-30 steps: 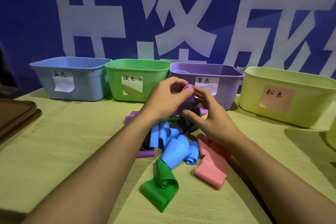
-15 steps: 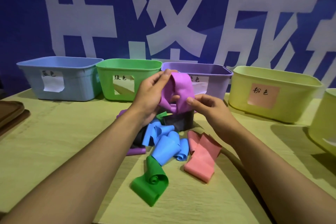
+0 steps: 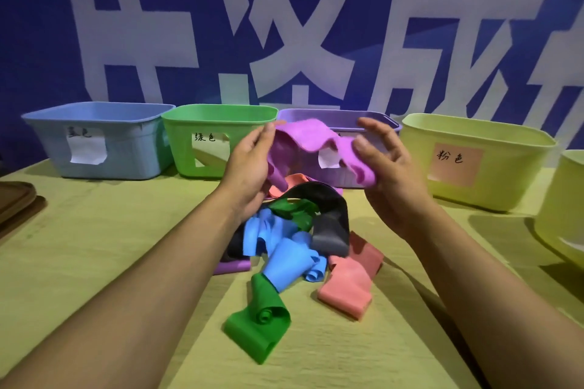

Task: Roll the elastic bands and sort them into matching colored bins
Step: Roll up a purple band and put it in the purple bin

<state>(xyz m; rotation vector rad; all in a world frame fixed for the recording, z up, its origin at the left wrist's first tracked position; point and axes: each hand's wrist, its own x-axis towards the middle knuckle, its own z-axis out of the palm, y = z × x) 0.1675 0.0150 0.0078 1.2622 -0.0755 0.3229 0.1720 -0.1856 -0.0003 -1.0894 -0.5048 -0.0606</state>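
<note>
Since half a second ago the hands have drawn apart, and the purple band [image 3: 303,142], then bunched between them, is now pulled out sideways into a slack, rippled strip held up in front of the purple bin [image 3: 376,126]. From the head view, the left hand [image 3: 249,167] grips the band's left end, thumb on top at the upper edge and fingers curled beneath, while the right hand [image 3: 388,164] pinches the right end between thumb and fingers, its upper fingers arched loosely above. Below the hands, a heap of loose bands lies on the yellow-green table [image 3: 94,246]: a dark grey band [image 3: 328,215] arching over the top, a blue band [image 3: 284,256] partly curled, a green band [image 3: 262,325] nearest the camera with a small curl at its middle, a pink band [image 3: 347,284] to the right, and a second purple band [image 3: 234,267] poking out at the left edge of the heap. Along the back stand four labelled bins in a row: the blue bin [image 3: 57,142], the green bin [image 3: 202,118], the purple one partly hidden by the stretched band, and a pale yellow bin [image 3: 512,177] with a pink label. Another pale container [image 3: 565,208] is cut off at the right edge, and a brown tray [image 3: 15,202] shows at the left edge.
</note>
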